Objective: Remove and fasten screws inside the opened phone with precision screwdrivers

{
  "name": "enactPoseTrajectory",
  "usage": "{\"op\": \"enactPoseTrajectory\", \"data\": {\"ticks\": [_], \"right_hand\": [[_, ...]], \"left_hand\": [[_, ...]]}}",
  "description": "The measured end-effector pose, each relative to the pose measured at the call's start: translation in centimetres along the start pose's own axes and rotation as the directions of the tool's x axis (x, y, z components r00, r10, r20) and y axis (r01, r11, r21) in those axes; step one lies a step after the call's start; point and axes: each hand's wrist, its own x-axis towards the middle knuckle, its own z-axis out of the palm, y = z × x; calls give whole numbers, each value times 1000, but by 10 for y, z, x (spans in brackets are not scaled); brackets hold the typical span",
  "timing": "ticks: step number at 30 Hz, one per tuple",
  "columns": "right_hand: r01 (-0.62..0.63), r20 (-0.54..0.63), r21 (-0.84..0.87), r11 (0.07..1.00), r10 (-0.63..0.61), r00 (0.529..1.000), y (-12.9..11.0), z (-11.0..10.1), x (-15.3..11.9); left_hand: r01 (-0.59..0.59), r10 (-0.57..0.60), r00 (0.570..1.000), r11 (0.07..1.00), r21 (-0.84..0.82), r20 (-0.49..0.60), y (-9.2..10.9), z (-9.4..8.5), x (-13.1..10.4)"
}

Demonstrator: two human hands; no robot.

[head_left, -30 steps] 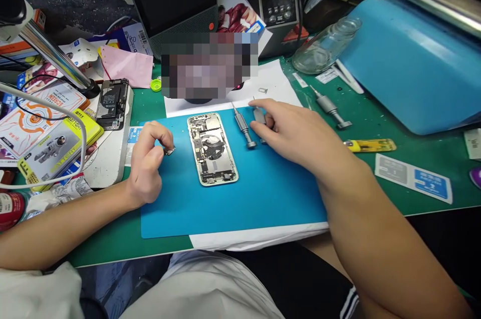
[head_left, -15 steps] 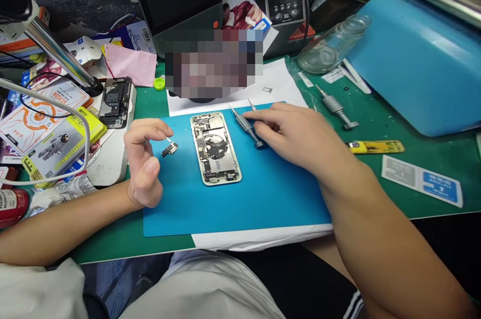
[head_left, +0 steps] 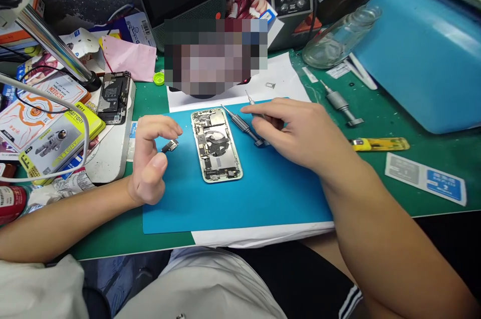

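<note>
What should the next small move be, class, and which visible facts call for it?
Probably use the right hand to lift the screwdriver it partly covers. That tool is within its reach, while the left hand is open beside a small part lying on the blue mat, and the phone lies with its insides exposed.

Opened phone (head_left: pixel 217 144) flat on blue mat (head_left: pixel 233 206), between small part (head_left: pixel 170 145) and screwdriver (head_left: pixel 242 125).
</note>
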Motion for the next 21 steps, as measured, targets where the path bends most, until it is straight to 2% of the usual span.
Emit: {"op": "enactPoseTrajectory", "data": {"ticks": [6,11,17,21], "right_hand": [[-23,-16,6,1000,23,1000,-2,0,0],[-78,-13,50,996,79,997,-6,-3,0],[-116,26,37,993,115,993,-5,-2,0],[-108,-6,50,993,109,994,-3,0,-1]], "left_hand": [[22,-22,996,1000,-2,87,0,-1,-3],[47,-48,977,999,8,208,6,-5,-1],[4,-80,910,983,183,408,13,-4,8],[-31,-93,857,972,231,507,13,-2,8]]}}
